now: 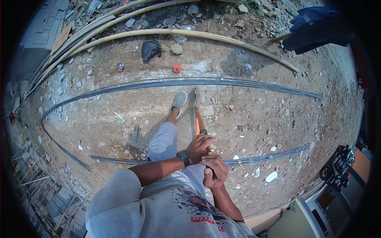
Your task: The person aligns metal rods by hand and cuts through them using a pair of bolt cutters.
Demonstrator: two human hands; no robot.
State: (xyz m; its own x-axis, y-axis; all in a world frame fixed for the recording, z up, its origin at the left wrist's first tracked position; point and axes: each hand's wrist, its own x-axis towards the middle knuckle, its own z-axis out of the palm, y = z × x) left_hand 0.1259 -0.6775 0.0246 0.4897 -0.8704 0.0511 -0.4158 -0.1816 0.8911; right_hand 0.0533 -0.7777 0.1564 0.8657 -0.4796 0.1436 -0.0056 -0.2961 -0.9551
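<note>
My left hand (200,147), with a dark watch at its wrist, is closed around the upper part of a long-handled tool (200,119). Closer to my body, my right hand (214,170) is closed at the near end of the same tool. The tool has a brown shaft and an orange part beside it, and its narrow far end points forward at the ground. Beyond that end, a bundle of dark metal rods (190,82) lies across the ground and bends back at the left. Another rod bundle (270,156) passes beside my hands.
A red tape measure (177,69), a black plastic bag (151,50) and a stone (177,49) lie ahead. Long bamboo poles (222,37) curve behind them. Dark blue cloth (315,29) shows at the upper right, and a motorcycle (337,166) stands at the right.
</note>
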